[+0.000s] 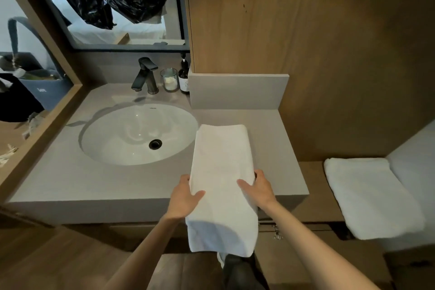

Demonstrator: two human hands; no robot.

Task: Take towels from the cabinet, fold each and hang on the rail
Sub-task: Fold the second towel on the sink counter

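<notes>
At the grey tabletop's point(70, 183) front right edge, the left hand point(186, 198) and right hand point(259, 189) grip a folded white towel point(221, 160). Its overhanging end hides most of their fingers.

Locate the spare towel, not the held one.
Head view, lower right: the spare towel lies folded past the right end of the counter, below the wood wall, apart from the held towel.

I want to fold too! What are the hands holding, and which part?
Both grip the long white towel: left hand on its left edge, right hand on its right edge, thumbs atop.
</notes>
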